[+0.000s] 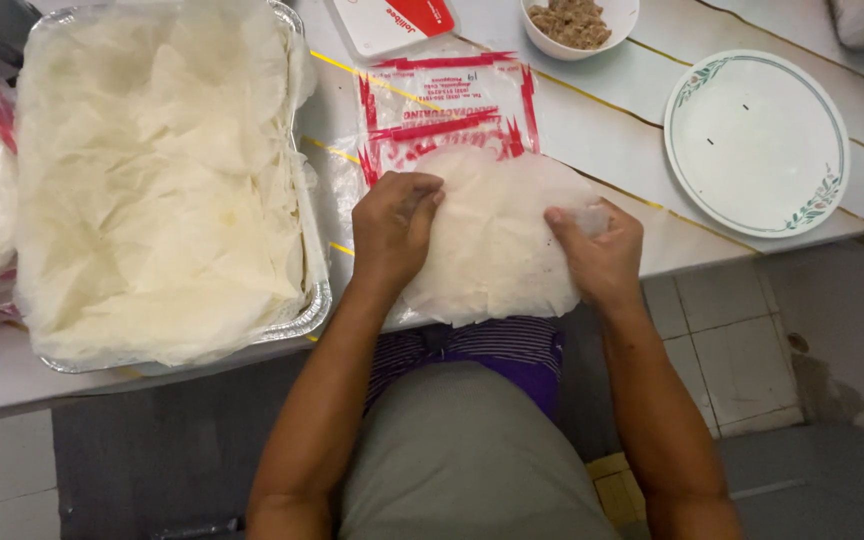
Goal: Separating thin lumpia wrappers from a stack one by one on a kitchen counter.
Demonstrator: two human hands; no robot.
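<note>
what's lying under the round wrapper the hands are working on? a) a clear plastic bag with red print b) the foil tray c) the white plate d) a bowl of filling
a: the wrapper, held by the left hand and right hand, lies partly on the plastic bag; the plate, tray and bowl sit apart.

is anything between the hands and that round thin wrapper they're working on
Nothing visible. The left hand and right hand both rest directly on the thin white wrapper, fingers pinching at its upper edges; it lies on a clear plastic bag.
</note>
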